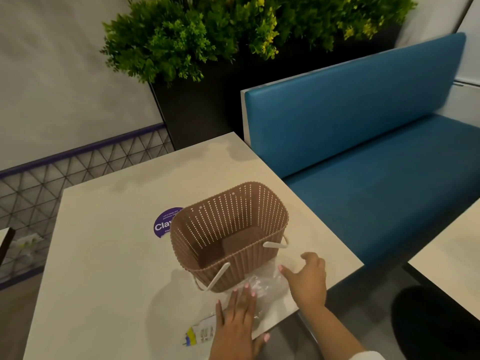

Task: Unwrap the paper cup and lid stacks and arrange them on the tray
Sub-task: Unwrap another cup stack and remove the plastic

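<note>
- Hands nearest: left hand (237,311) lies flat, fingers straight, pressing clear plastic wrap (262,287) onto the table (109,255); right hand (306,278) hovers over the same wrap beside the basket, fingers spread and lightly bent, holding nothing I can make out.
- Printed label (200,333) sits under the left hand's edge; its text is too blurred to read.
- Brown perforated basket (228,235), presumably the tray, stands beyond the hands with nothing in it; arranging appears not yet begun.
- Cups and lids show nowhere; whether the wrap still encloses any, I cannot tell.
- Purple sticker (163,224) is half hidden behind the basket.
</note>
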### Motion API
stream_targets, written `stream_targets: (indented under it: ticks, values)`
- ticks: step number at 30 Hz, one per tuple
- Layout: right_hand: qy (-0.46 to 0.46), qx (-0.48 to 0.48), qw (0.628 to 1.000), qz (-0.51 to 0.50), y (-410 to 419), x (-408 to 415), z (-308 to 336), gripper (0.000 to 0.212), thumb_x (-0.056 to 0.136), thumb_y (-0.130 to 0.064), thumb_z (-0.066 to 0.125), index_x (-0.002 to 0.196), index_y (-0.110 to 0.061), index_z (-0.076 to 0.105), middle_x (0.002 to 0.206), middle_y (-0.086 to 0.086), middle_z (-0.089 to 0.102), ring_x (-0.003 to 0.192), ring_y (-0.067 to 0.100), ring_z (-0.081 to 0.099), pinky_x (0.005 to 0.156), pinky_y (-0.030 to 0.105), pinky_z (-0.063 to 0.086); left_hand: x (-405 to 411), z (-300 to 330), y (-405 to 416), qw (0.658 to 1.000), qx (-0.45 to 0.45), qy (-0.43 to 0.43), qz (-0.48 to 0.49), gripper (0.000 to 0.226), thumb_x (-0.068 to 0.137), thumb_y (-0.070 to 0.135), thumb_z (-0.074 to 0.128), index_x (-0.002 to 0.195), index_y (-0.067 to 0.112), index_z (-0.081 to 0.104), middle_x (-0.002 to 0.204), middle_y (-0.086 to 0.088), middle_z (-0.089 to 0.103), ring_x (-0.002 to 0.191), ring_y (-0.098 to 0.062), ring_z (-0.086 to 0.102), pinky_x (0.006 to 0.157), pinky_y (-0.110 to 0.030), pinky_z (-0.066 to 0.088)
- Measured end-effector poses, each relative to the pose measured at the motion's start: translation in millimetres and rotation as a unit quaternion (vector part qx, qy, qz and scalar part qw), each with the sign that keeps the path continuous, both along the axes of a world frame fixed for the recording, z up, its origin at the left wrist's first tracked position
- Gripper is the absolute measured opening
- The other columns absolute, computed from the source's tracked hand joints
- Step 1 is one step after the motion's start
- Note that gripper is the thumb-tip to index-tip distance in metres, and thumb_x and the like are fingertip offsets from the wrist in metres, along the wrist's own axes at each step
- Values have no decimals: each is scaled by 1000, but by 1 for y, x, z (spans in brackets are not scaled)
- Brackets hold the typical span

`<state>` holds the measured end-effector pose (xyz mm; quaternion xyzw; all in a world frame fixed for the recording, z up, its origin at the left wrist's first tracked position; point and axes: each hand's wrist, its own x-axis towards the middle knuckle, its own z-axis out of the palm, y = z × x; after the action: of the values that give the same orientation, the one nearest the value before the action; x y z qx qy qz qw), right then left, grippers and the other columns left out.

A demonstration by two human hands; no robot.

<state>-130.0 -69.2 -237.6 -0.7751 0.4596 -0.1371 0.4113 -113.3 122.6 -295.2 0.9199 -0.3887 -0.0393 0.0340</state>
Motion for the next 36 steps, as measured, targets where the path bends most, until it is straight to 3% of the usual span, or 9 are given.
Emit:
stream_targets:
  ticks: [5, 8, 10, 12, 15, 18, 24, 28, 36]
  values:
    - [-40, -342, 900, 268, 6, -15, -5, 37, 52, -16, 91, 79, -28, 70, 93, -4, 67, 86, 20, 66, 72, 30, 53, 6, -11, 3, 1000, 20, 3, -12, 93, 84, 73, 29, 154, 15, 8, 162, -1, 0, 149, -21, -4, 111, -51, 5]
    - [67, -318, 866, 379, 6, -19, -10, 36, 59, -27, 88, 89, -41, 73, 103, -10, 70, 100, 18, 66, 84, 36, 53, 15, -8, 3, 998, 60, -7, -33, 93, 76, 65, 39, 152, 15, 18, 162, -3, -1, 149, -22, -5, 111, -51, 5]
    - [155, -266, 853, 421, 2, -20, -13, 40, 89, -24, 64, 125, -41, 60, 142, -4, 50, 136, 27, 40, 111, 53, 27, 22, -8, 7, 995, 71, -19, -65, 77, 78, 52, 41, 145, 14, 34, 162, -4, 1, 149, -22, -5, 110, -50, 6]
    - [242, -220, 831, 450, -3, -19, -11, 47, 102, -23, 40, 146, -39, 35, 160, -4, 18, 149, 26, 7, 116, 57, -2, 28, -8, 12, 994, 82, -14, -76, 66, 83, 41, 39, 142, 14, 37, 160, -4, 9, 149, -22, -6, 110, -49, 5]
    - [282, -203, 809, 475, -4, -14, -9, 50, 103, -27, 35, 151, -37, 22, 162, -3, 5, 149, 27, -6, 111, 62, -12, 34, -3, 13, 993, 89, 25, -73, 74, 89, 32, 34, 153, 15, 1, 160, -5, -9, 148, -25, 1, 112, -51, 13]
    - [291, -183, 808, 478, -5, -10, -6, 49, 103, -30, 35, 150, -37, 25, 162, -3, 8, 149, 29, -6, 110, 65, -12, 36, 21, 3, 980, 171, 75, -63, 75, 98, 26, 27, 142, 21, -33, 152, -3, -34, 147, -21, -8, 117, -53, 5]
    - [173, -166, 885, 400, -5, 0, 8, 33, 99, -27, 46, 129, -36, 55, 143, -10, 48, 142, 23, 24, 116, 54, 5, 41, 50, -16, 985, 158, 54, -53, 49, 101, 40, 25, 147, 24, 28, 157, 2, 22, 139, -25, 18, 112, -40, 22]
    - [92, -190, 915, 343, -7, 1, 19, 29, 95, -25, 52, 121, -34, 61, 125, -9, 60, 125, 17, 42, 110, 36, 25, 47, 59, -32, 978, 205, 21, -44, 44, 99, 33, 34, 140, 19, 39, 147, -1, 34, 134, -25, 25, 108, -40, 27]
    - [35, -178, 934, 308, -19, -7, 49, 30, 94, -23, 55, 121, -32, 61, 116, -7, 65, 112, 16, 47, 91, 29, 39, 42, 81, -51, 993, 115, 37, -6, 36, 98, 28, 35, 132, 20, 46, 138, 2, 41, 129, -18, 35, 96, -36, 39]
